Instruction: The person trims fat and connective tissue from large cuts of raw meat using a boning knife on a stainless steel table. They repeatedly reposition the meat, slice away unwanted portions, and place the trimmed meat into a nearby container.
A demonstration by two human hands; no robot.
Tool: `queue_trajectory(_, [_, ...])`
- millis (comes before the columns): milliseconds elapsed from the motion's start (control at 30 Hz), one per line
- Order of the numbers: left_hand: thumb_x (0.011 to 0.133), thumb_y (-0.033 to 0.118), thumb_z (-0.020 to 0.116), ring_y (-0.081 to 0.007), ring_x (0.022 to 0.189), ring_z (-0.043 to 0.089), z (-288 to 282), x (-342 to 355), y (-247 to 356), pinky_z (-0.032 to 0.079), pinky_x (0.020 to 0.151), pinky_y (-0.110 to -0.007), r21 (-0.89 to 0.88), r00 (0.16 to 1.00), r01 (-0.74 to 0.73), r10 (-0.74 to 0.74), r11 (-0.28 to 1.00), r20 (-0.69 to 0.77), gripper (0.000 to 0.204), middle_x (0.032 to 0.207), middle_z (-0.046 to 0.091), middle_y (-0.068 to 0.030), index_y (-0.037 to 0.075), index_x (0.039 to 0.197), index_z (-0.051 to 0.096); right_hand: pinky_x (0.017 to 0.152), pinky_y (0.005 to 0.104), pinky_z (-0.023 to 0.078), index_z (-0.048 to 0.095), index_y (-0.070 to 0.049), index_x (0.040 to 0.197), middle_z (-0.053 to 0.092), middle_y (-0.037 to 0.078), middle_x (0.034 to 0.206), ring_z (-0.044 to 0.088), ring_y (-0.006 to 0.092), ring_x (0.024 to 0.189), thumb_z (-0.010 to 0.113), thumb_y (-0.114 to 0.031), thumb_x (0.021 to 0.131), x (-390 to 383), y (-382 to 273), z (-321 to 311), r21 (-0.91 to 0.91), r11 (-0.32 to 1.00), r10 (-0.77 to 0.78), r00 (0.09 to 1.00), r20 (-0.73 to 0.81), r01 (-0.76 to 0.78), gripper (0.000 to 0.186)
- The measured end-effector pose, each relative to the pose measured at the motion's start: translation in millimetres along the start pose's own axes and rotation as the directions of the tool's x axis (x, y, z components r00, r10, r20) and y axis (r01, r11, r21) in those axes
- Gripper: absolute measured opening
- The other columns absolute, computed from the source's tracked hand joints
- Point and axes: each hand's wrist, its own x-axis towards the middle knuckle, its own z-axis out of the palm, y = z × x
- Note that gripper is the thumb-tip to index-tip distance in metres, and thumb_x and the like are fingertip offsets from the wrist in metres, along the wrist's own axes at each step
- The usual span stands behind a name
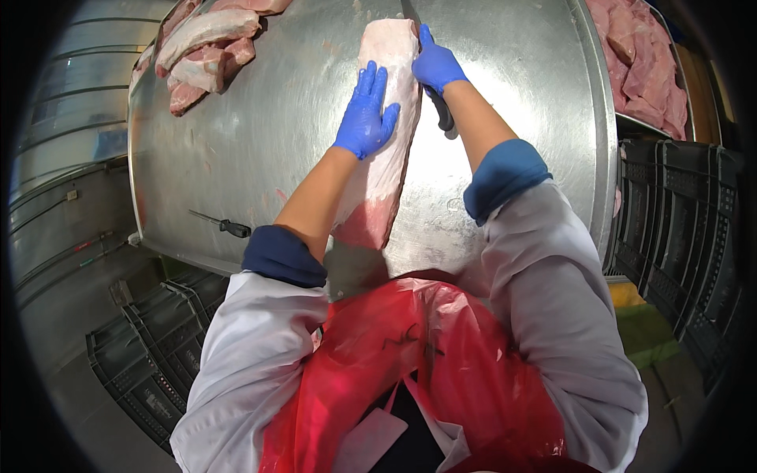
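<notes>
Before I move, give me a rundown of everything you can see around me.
meat slab: one, pale and pink, lengthwise on the table
knife: one, black handle, grey blade, in the right hand
thin tool: one, black handle, table's left side
meat pile: several pieces, pink and pale, table's far left
meat cuts: many, pink, beyond the table's right edge
metal table: one, silver, in front
left crates: count unclear, black, lower left
right crates: count unclear, black, right of table
apron: one, red, on you
sleeves: two, white, blue cuffs
left hand: one, blue-gloved, on the slab
right hand: one, blue-gloved, beside the slab
</notes>
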Motion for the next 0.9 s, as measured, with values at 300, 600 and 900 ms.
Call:
queue_trajectory(300, [0.095, 0.029, 0.055, -0.0469, 0.149, 0.02, 14.4, -10.7, 17.4, 0.022, 0.121, -0.047, -0.069, 0.999, 0.001, 0.002, 0.998, 0.037, 0.075, 0.161, 0.017, -0.0317, -0.004, 0.155, 0.023, 0.049, 0.036, 0.052, 0.012, -0.025, 0.162, 0.067, 0.018, 0.082, 0.062, 0.0219, 0.053, 0.052, -0.008, 0.089, -80.2, 57.9, 27.0, 0.12, 0.992, -0.026, 0.99, -0.139, 0.043, 0.085])
queue_trajectory(600, [0.093, 0.028, 0.055, -0.0435, 0.151, 0.018, -17.3, -95.4, 49.3, 0.018, 0.12, -0.057, 0.057, 0.989, 0.031, -0.039, 0.998, 0.14, 0.076, 0.164, 0.018, -0.0238, 0.001, 0.156, 0.025, 0.047, 0.0342, 0.051, 0.012, -0.028, 0.162, 0.062, 0.012, 0.071, 0.055, 0.017, 0.048, 0.054, -0.008, 0.091, -85.3, 44.9, 4.9, 0.199, 0.979, 0.045, 0.999, -0.016, -0.041, 0.084])
queue_trajectory(900, [0.095, 0.033, 0.054, -0.0433, 0.151, 0.017, -5.6, -81.3, 41.0, 0.019, 0.12, -0.056, 0.129, 0.989, 0.084, -0.099, 0.988, 0.111, 0.078, 0.165, 0.015, -0.023, 0.0, 0.157, 0.02, 0.058, 0.0399, 0.055, 0.004, -0.018, 0.162, 0.065, 0.019, 0.075, 0.063, 0.0251, 0.058, 0.052, -0.016, 0.093, -123.7, 62.6, 71.2, 0.121, 0.993, 0.005, 0.999, -0.035, -0.001, 0.084])
